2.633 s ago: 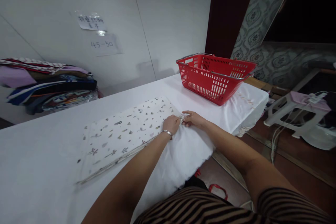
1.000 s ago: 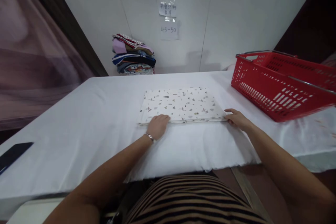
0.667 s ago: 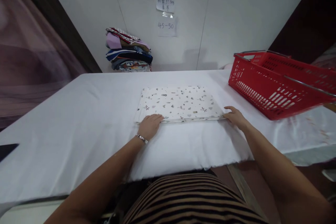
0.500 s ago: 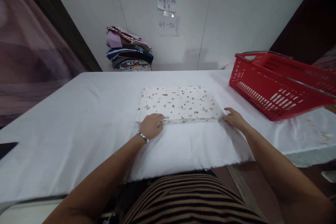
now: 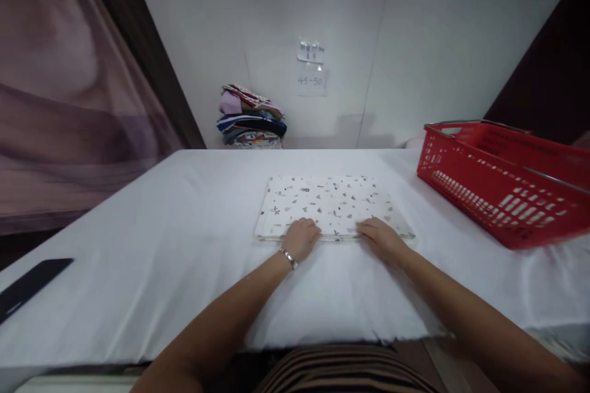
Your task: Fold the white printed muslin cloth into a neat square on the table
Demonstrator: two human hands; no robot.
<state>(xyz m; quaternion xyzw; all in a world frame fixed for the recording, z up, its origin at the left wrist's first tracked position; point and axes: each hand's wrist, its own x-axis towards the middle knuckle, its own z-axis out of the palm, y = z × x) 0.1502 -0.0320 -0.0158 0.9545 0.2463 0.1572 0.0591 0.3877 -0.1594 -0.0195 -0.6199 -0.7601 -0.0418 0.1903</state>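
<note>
A folded white cloth with small grey prints [image 5: 329,202] lies flat in the middle of a table under a white cover [image 5: 161,239]. My left hand [image 5: 302,238], with a bracelet at the wrist, rests on the cloth's near edge. My right hand [image 5: 380,238] lies on the same edge a little to the right, fingers curled onto the fabric. Whether either hand pinches the edge I cannot tell; both lie flat against it.
A red plastic basket [image 5: 502,181] stands at the table's right end. A stack of folded coloured fabrics [image 5: 251,116] sits against the back wall under two paper notes [image 5: 311,67]. A dark flat object [image 5: 30,285] lies at the near left edge. A curtain hangs left.
My right hand has slid left along the cloth's near edge, from its right corner towards the middle. My left hand moved slightly right. The view has pulled back and tilted up.
</note>
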